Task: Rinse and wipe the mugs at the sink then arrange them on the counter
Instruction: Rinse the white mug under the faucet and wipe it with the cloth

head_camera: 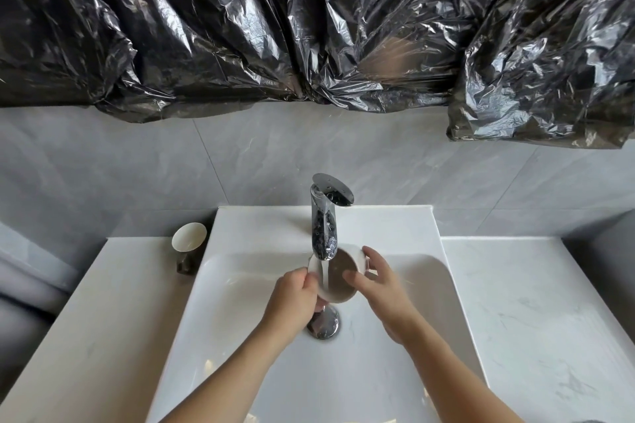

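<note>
1. Head view: the left hand (292, 295) has its grip curled tight round the left rim of a white mug (338, 275), which is tipped so that its dark mouth faces the camera.
2. The right hand (376, 285) has a loose, wide grip: spread fingers touch the mug's right rim, and the thumb lies across its mouth.
3. Just above both grips, the chrome faucet (324, 216) runs water into the mug.
4. Below the left grip sits the chrome drain (323, 324) of the white sink (395, 227).
5. Well to the left of the left grip, a second mug (189, 240), white inside and dark outside, stands on the desk (103, 302).
6. Far above the grips, crumpled black plastic sheeting (240, 27) covers the wall.
</note>
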`<action>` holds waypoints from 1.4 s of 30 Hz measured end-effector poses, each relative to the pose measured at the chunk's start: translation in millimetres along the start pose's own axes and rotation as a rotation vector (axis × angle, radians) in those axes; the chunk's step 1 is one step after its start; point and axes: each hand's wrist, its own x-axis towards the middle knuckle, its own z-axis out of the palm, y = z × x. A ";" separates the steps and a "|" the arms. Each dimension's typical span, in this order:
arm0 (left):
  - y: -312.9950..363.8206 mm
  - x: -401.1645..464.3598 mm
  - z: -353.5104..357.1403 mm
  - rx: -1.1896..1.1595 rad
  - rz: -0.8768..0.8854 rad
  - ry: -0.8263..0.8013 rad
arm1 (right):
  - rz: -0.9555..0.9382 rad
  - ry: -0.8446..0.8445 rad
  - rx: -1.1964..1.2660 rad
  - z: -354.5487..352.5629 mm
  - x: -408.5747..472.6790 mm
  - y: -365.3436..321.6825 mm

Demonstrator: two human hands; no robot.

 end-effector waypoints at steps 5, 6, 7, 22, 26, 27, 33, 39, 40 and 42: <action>9.9 -0.9 -11.3 0.504 0.287 0.118 | 0.155 -0.130 -0.026 -2.0 7.9 -5.4; 11.2 -2.2 -12.6 0.537 0.334 0.142 | 0.165 -0.126 -0.034 -0.9 7.6 -8.7; 10.8 -4.0 -12.7 0.536 0.356 0.170 | 0.178 -0.105 -0.017 -0.3 8.5 -7.6; 2.3 0.7 -10.6 0.505 0.187 0.065 | 0.267 -0.223 0.111 15.4 3.4 5.9; 1.3 -1.2 -15.0 0.411 0.031 -0.216 | 0.455 -0.198 -0.056 10.9 2.5 -2.9; -0.5 -2.6 -15.7 0.346 -0.003 -0.296 | 0.506 -0.207 -0.124 9.6 1.3 -6.6; -15.2 -6.4 -11.0 0.017 -0.060 -0.402 | 0.664 -0.214 -0.245 5.0 -4.4 -8.1; 1.0 -11.4 -6.8 -0.149 -0.106 -0.359 | 0.644 -0.194 -0.413 2.2 -10.3 -0.9; 1.5 -11.2 -7.1 -0.140 -0.131 -0.360 | 0.643 -0.223 -0.459 0.7 -9.6 0.0; -0.8 -9.4 -5.8 -0.140 -0.187 -0.366 | 0.640 -0.273 -0.544 -0.8 -7.1 2.2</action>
